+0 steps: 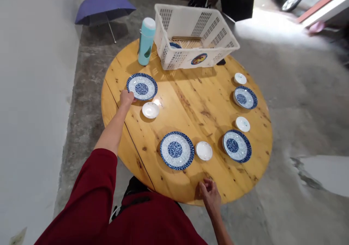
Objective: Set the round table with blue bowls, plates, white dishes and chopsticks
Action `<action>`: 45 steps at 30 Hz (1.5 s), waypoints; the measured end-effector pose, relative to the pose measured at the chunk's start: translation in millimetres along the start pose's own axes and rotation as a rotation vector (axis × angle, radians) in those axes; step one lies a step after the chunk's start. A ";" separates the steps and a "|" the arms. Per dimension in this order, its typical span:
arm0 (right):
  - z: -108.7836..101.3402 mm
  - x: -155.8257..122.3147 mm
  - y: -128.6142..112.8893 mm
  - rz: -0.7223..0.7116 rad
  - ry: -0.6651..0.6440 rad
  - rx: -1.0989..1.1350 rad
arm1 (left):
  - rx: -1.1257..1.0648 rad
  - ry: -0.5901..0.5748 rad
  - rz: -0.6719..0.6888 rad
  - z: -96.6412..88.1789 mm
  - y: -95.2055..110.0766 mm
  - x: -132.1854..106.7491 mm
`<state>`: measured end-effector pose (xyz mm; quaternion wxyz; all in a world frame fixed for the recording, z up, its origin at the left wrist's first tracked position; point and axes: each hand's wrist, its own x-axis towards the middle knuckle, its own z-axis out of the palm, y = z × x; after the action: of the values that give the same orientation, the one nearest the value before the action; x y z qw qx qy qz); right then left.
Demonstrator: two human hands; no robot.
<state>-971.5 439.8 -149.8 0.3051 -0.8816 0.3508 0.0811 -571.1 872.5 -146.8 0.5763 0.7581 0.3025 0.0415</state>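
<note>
My left hand [127,98] reaches out over the round wooden table [191,103] and grips the near rim of a blue-patterned plate [142,87] at the far left. A small white saucer [150,110] lies just beside it. My right hand [209,194] rests at the table's near edge, fingers curled loosely, with nothing visible in them. A second blue plate [177,150] and a white saucer [204,151] lie in front of that hand.
Two more blue plates [237,145] [245,97], each with a small white saucer [242,124] [240,78], sit on the right. A white plastic basket [194,36] and a teal bottle [146,41] stand at the back. A purple umbrella [103,7] lies on the concrete floor.
</note>
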 end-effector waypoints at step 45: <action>15.6 48.9 -109.7 -0.379 -0.102 -0.271 | 1.030 -0.550 0.288 15.7 -20.6 -285.1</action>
<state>-860.9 483.5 -127.0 0.2112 -0.9594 0.1490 0.1131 -805.0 718.0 -89.0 0.1806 0.9560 0.0178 -0.2306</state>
